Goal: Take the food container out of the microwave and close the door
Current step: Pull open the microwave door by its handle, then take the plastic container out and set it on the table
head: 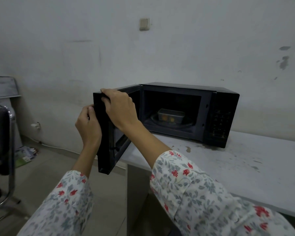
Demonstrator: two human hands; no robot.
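Both my hands clasp the microwave door (107,133) edge; food container (171,116) sits right, nearer my right hand (120,109) than my left hand (88,125).

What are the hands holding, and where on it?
Both hands hold the open microwave door at its free outer edge, near the top: the left hand on the outside, the right hand over the top corner. The food container sits untouched inside.

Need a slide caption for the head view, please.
Both hands, left and right, hold the open microwave door; the container sits inside.
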